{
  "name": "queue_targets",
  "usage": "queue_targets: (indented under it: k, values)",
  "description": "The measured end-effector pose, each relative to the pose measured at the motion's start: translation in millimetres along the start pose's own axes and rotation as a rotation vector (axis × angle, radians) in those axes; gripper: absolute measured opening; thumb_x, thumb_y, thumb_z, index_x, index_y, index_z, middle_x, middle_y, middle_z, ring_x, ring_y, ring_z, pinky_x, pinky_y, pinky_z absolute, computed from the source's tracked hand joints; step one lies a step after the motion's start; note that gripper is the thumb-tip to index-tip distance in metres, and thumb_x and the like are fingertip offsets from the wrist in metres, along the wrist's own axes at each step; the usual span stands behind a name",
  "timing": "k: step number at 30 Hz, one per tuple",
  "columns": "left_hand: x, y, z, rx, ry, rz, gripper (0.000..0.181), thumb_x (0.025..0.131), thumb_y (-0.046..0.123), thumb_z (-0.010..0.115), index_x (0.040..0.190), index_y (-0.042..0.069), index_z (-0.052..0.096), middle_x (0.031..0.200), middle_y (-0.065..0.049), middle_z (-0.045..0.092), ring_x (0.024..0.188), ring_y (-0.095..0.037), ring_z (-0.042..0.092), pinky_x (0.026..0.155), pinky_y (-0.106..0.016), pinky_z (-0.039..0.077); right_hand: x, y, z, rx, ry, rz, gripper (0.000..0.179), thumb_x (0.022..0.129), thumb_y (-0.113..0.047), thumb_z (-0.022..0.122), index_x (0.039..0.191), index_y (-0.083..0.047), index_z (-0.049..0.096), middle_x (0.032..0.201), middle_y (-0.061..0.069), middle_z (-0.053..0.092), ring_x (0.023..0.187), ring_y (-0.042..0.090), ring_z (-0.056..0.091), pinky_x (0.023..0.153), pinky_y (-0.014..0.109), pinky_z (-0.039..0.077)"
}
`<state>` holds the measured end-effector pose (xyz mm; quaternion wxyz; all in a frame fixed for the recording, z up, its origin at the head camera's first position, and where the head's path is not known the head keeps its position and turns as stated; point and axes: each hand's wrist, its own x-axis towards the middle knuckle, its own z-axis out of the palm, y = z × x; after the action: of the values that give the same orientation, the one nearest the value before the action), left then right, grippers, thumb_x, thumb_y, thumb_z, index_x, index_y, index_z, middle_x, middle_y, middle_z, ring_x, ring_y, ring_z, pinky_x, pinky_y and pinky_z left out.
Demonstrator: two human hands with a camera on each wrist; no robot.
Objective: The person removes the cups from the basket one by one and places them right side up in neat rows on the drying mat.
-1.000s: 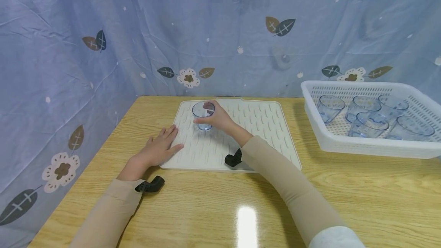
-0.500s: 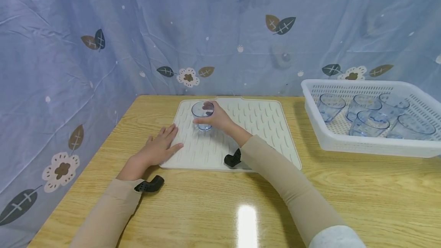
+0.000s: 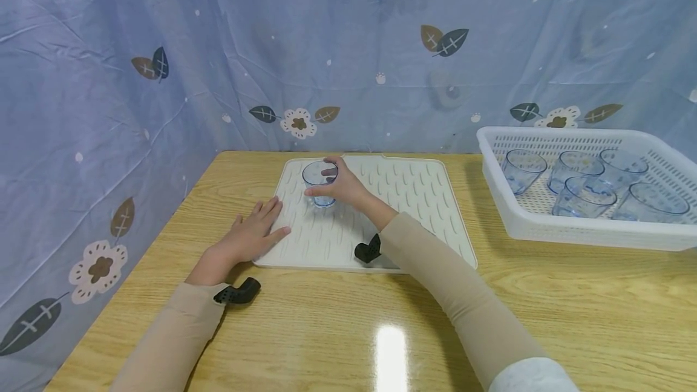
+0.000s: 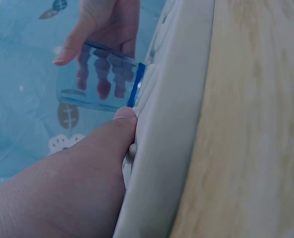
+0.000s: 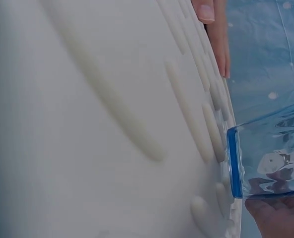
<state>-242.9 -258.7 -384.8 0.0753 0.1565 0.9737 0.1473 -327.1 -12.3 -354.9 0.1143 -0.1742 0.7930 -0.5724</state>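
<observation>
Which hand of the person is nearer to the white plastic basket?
The right hand: it grips a glass tumbler, to the left of the white plastic basket. The left hand rests farther left, at the ridged mat's left edge.

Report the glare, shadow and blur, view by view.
Head: white glare on the wooden table, soft shadow beside the right sleeve; left wrist: dimmer than the head view, table grain looking soft; right wrist: also dim, near ridges of the white drying mat blurred, drinking glass crisper.
</observation>
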Motion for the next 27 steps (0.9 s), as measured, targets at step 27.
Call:
queue_targets:
  k: [27]
  values:
    - [0.2,-1.9,0.8,-0.011,0.012,0.013,0.081,0.108,0.054,0.042,0.164,0.003,0.014,0.171,-0.017,0.006,0.153,-0.047,0.001,0.110,-0.079,0.002,-26.5,-0.3,-57.7,-0.083,-0.104,-0.040,0.095,0.089,-0.022,0.084,0.162,-0.014,0.024,0.156,0.016,0.039,0.148,0.036,0.033,0.113,0.048,0.039]
